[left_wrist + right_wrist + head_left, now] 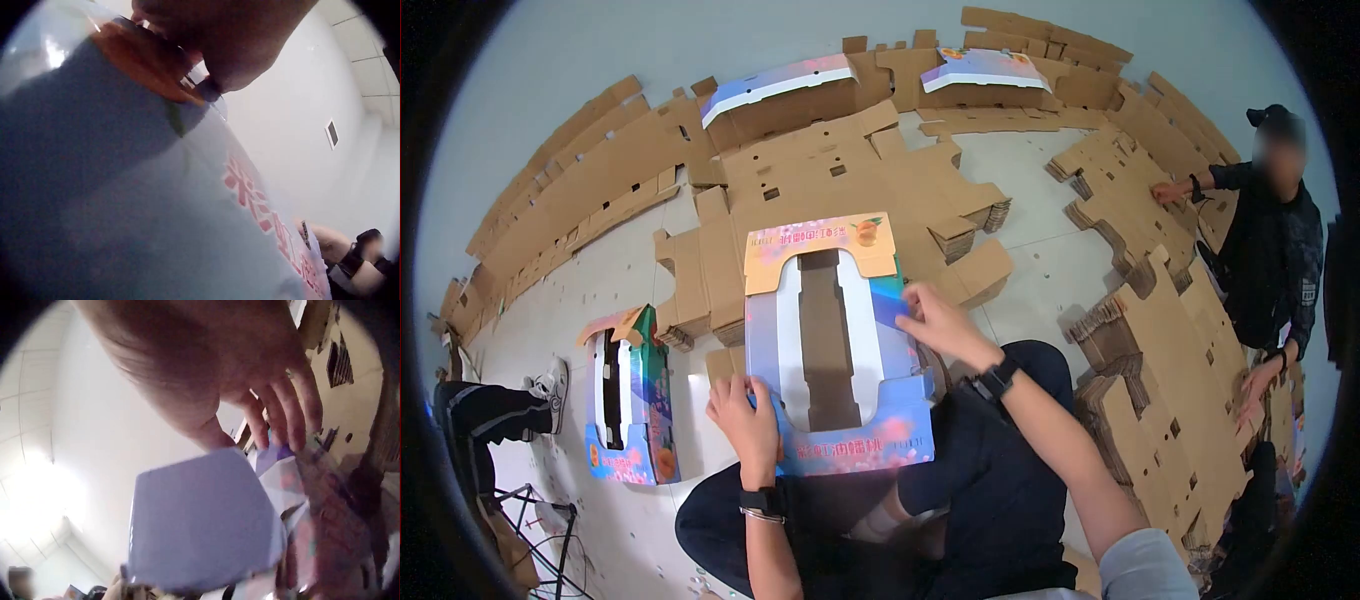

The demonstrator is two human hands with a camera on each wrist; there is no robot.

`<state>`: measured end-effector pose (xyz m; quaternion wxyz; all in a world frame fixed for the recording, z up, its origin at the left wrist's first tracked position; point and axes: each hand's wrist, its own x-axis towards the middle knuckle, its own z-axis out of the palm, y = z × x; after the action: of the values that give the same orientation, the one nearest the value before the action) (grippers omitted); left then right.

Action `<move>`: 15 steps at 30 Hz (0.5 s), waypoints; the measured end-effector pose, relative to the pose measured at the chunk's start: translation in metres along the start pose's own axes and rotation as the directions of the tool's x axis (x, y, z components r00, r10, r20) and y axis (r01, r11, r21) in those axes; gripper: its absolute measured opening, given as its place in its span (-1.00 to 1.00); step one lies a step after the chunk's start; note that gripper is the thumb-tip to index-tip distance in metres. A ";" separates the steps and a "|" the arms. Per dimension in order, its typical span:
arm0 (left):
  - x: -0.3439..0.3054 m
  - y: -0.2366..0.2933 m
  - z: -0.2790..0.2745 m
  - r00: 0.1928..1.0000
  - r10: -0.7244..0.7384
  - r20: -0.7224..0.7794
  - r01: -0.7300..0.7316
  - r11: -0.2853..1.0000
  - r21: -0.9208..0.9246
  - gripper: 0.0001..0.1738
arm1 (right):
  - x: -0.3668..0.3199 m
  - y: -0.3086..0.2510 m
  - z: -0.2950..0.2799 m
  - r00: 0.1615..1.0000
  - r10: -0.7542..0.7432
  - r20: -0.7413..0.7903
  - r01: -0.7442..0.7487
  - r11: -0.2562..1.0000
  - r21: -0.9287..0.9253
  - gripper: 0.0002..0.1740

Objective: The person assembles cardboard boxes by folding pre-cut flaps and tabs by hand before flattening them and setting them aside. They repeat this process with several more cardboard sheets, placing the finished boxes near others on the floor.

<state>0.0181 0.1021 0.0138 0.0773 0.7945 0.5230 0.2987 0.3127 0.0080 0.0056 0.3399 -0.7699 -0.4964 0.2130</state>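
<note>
A printed cardboard fruit box (860,430), with peach pictures and pink lettering, sits before the person's crossed legs. Its top has a long opening with white inner panels on both sides and brown board below. My left hand (745,415) grips the box's near left corner, fingertips at the rim in the left wrist view. Over the far part of the right side wall lies my right hand (945,325). In the right wrist view its fingers (287,415) extend fairly straight against the coloured side, the thumb partly hidden behind a pale lilac flap (206,519).
A similar box (625,455) stands on the floor at left. Flat brown cardboard stacks (820,170) lie ahead, with more stacks (1170,400) at right. Two partly printed pieces (985,70) lean by the wall. Another person (1275,240) is at right; a shoe (550,395) shows at left.
</note>
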 end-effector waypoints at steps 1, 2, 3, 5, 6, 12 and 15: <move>-0.001 0.002 0.001 1.000 -0.005 -0.001 0.005 1.000 0.000 -0.81 | 0.013 0.010 0.006 1.000 -0.002 0.004 0.002 1.000 -0.002 -0.50; -0.001 0.007 0.003 0.996 -0.074 0.047 0.081 0.981 -0.175 -0.81 | 0.029 0.027 0.017 0.989 -0.097 -0.114 0.092 0.995 -0.046 -0.43; 0.000 0.009 0.004 0.986 -0.133 0.105 0.161 0.927 -0.339 -0.79 | 0.041 0.023 0.018 0.954 -0.194 -0.227 0.176 0.980 -0.098 -0.36; 0.000 0.002 0.008 0.987 -0.099 0.125 0.132 0.949 -0.286 -0.74 | 0.054 0.019 0.015 0.985 -0.099 -0.141 0.107 0.993 0.053 -0.38; -0.001 0.003 0.009 0.986 -0.108 0.130 0.141 0.950 -0.277 -0.72 | 0.057 0.016 0.014 0.993 -0.022 -0.116 0.036 0.992 0.121 -0.40; -0.001 0.009 0.012 0.974 -0.138 0.178 0.181 0.950 -0.253 -0.66 | 0.064 0.013 0.027 0.981 0.044 -0.190 -0.054 0.997 -0.046 -0.48; -0.002 0.010 0.016 0.978 -0.121 0.171 0.161 0.957 -0.240 -0.63 | 0.065 0.010 0.028 0.980 0.106 -0.167 -0.121 0.989 -0.080 -0.47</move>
<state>0.0345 0.0990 0.0051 0.2392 0.7595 0.5287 0.2940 0.3277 0.0729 -0.0200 0.3313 -0.8262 -0.4315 0.1463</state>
